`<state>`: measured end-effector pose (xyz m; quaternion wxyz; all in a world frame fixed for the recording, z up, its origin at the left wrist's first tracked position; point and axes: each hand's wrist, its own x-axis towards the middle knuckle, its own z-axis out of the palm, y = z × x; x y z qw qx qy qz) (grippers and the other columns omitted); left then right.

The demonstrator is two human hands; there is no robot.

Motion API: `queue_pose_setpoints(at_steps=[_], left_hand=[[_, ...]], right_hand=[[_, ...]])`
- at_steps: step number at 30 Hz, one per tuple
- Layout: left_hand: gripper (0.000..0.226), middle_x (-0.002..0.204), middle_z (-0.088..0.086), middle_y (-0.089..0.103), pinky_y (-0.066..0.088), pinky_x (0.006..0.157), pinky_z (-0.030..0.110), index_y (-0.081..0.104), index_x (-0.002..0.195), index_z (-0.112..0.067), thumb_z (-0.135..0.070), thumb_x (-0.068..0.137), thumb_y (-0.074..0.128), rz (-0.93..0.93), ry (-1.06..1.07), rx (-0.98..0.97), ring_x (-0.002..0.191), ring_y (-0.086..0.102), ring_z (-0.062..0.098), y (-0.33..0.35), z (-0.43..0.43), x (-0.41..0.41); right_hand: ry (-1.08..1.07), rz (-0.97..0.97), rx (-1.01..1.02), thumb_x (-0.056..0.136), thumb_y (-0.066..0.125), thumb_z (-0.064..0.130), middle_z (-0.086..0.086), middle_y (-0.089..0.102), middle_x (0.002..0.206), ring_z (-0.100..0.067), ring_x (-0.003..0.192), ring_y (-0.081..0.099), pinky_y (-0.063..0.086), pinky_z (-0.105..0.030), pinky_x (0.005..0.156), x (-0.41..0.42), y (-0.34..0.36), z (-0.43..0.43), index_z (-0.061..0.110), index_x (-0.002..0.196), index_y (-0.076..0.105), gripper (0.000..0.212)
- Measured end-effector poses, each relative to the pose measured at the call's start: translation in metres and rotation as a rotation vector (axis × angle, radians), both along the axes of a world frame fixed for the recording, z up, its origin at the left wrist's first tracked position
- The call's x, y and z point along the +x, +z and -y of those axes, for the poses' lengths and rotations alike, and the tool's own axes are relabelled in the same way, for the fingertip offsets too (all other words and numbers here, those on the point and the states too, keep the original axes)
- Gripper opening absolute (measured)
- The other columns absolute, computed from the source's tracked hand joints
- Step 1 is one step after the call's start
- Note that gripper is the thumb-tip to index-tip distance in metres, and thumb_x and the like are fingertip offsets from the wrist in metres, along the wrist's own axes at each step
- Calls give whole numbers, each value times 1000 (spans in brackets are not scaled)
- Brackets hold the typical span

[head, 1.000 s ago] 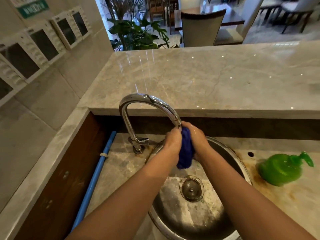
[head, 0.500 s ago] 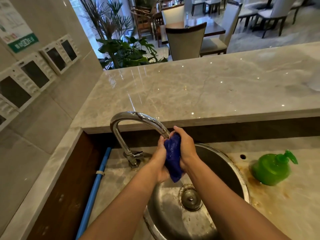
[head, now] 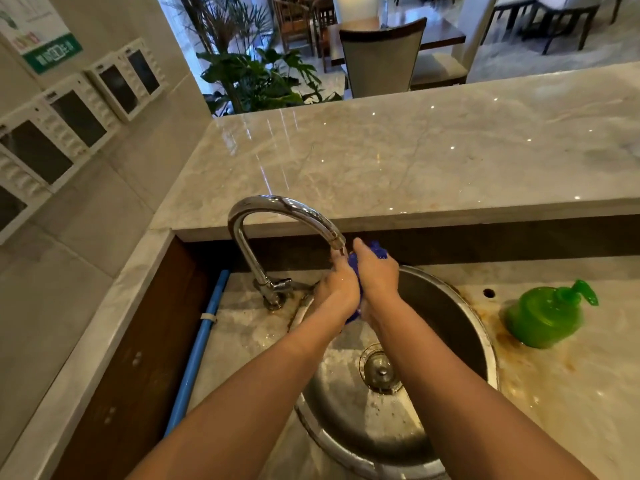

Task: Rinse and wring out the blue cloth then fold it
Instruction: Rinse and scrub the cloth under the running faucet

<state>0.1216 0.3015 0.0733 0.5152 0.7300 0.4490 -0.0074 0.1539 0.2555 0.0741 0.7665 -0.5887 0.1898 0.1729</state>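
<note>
Over the sink (head: 485, 344), right up under the tap (head: 277, 209) spout, you've got the blue cloth (head: 378, 251) bunched into a wad between both hands. Your left hand (head: 341, 285) and right hand (head: 377, 277) are both curled tight round it, and only a tuft shows on top and a bit below the palms. I can't tell if water is actually running, so I can't say whether this is rinsing or wringing.

Stuff that could bite you, imo:
- Your knuckles are nearly touching the spout tip, so a hard twist could bang them on it.
- Wet cloth is slick. Loosen one hand and it probably drops into the grubby bowl by the drain (head: 381, 370), and then you're rinsing again.
- Squeezing this high could spray the stained counter and the green soap bottle (head: 543, 315).
- Fold it while it's soggy and it'll just drip.
</note>
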Motion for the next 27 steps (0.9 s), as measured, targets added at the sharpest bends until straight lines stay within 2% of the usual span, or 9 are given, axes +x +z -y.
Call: queue_pose_setpoints(at_steps=[2,5,7,10,14,17,20,24,27], left_hand=[[66,75,1,53,33,60,30,52,82,-26,-73,91,6,-60,-116,164,62,46,16,-1,3,-10],[75,61,-2,54,29,49,26,54,66,-21,-74,90,7,-2,-238,305,53,50,11,-5,2,-24],[82,54,-2,61,36,44,23,60,61,-18,-75,89,8,97,-353,378,46,58,11,-10,-4,-34],[80,45,-2,59,43,41,24,58,55,-20,-74,90,12,204,-501,514,38,57,9,-7,-13,-43],[68,55,0,63,53,55,34,69,79,-21,-59,99,16,283,-756,785,48,60,14,5,-31,-39],[60,61,7,64,54,62,41,55,69,-22,-54,100,14,284,-861,879,55,61,23,10,-43,-29],[52,67,6,63,50,62,38,53,75,-25,-55,101,20,225,-784,760,59,59,22,0,-45,-28],[36,76,1,60,36,60,31,53,87,-16,-49,98,46,202,-328,389,68,55,17,-13,-43,-17],[25,95,12,65,49,67,37,50,91,-18,-42,98,50,186,-177,125,78,61,23,-16,-40,-8]], right_hand=[[-49,-129,56,89,69,27,-7,65,75,-19,68,64,52,-33,64,0,-4,2,12,85,61,17],[-32,-272,152,90,67,26,-6,61,76,-19,69,60,51,-33,66,-7,-6,5,10,93,61,17],[-43,-330,242,90,64,23,-5,59,65,-17,59,57,51,-29,54,-9,-3,7,12,84,61,13],[-48,-383,351,91,57,20,0,48,41,-13,37,47,42,-19,37,-9,0,7,14,68,52,24],[-28,-423,504,92,51,20,1,38,41,-14,34,40,42,-19,41,-9,-1,4,18,57,39,37],[-37,-447,479,89,56,23,-7,52,60,-21,56,55,50,-29,58,-8,3,-1,15,66,49,26],[35,-433,408,82,68,32,-8,62,72,-25,68,62,53,-35,63,-2,3,3,14,76,60,21],[259,-371,421,82,73,45,-13,75,100,-29,94,71,58,-44,80,-1,-3,12,11,107,68,42],[287,-245,284,85,73,32,-12,72,116,-30,102,68,57,-47,81,-3,-8,16,20,115,63,33]])
